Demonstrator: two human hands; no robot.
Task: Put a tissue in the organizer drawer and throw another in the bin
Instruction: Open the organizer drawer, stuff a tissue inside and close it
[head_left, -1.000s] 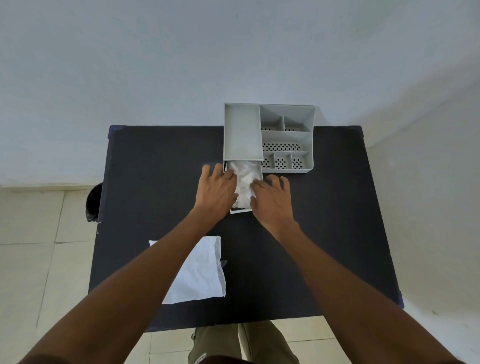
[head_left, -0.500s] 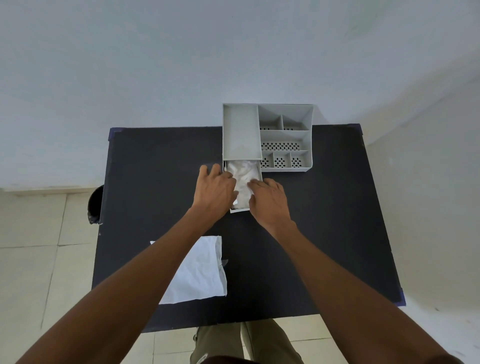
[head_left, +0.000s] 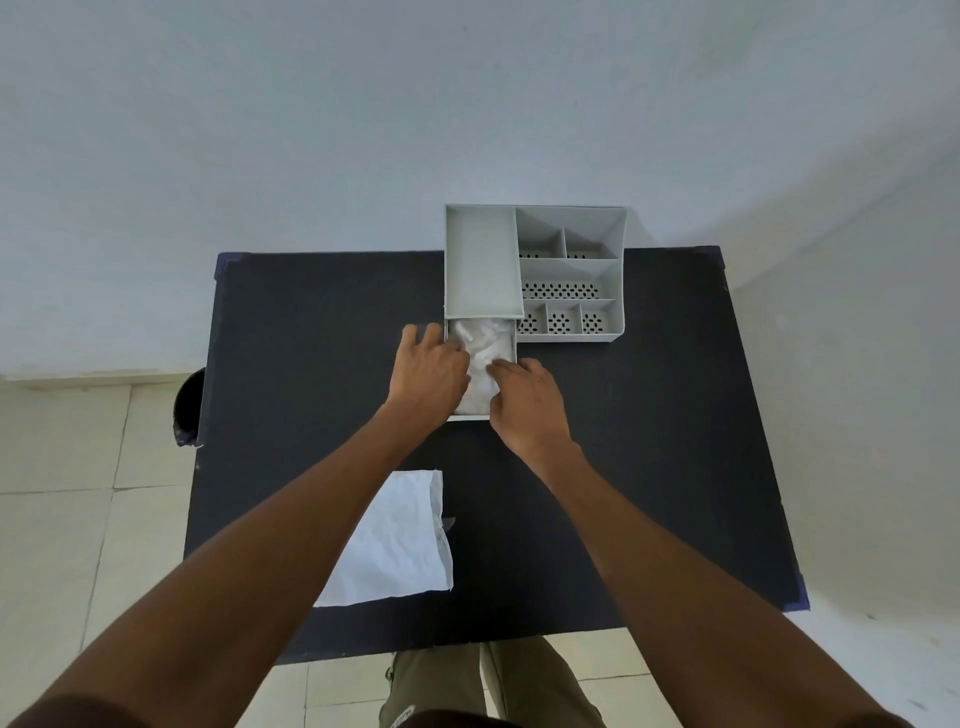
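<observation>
A grey desk organizer (head_left: 571, 270) stands at the far edge of the black table (head_left: 649, 441). Its drawer (head_left: 514, 343) is pulled out toward me, and a crumpled white tissue (head_left: 485, 345) lies inside. My left hand (head_left: 428, 371) rests on the drawer's left side, fingers spread and touching the tissue. My right hand (head_left: 527, 402) covers the drawer's near right corner, fingertips pressing on the tissue. A second white tissue (head_left: 400, 545) lies flat on the table near me, partly under my left forearm. A dark bin (head_left: 188, 405) shows on the floor beside the table's left edge.
A white wall runs behind the table and along the right. Pale floor tiles lie to the left and below. My legs show under the table's near edge.
Both hands have shifted slightly inward over the drawer, the right fingertips now further onto the tissue. The drawer and the flat tissue have not moved.
</observation>
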